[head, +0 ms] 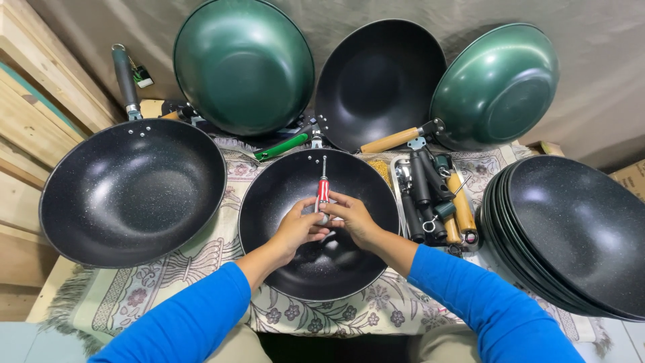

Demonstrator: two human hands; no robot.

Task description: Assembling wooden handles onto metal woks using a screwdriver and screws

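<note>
Over the centre black wok (295, 269), left hand (300, 226) and right hand (354, 218) both pinch the rigid, light red-handled screwdriver (323, 189) (grip the ribbed handle).

Both arms reach fwd in blue sleeves, left hand (297, 227) & right hand (354, 216) meeting, fingertips apparently pinched together.

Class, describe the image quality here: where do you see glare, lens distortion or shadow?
Head view: soft glare patches on the green wok and the speckled black pan; wide-angle lens bows the edges, curving the wooden planks; sharp focus on both hands and the red-handled screwdriver.
</note>
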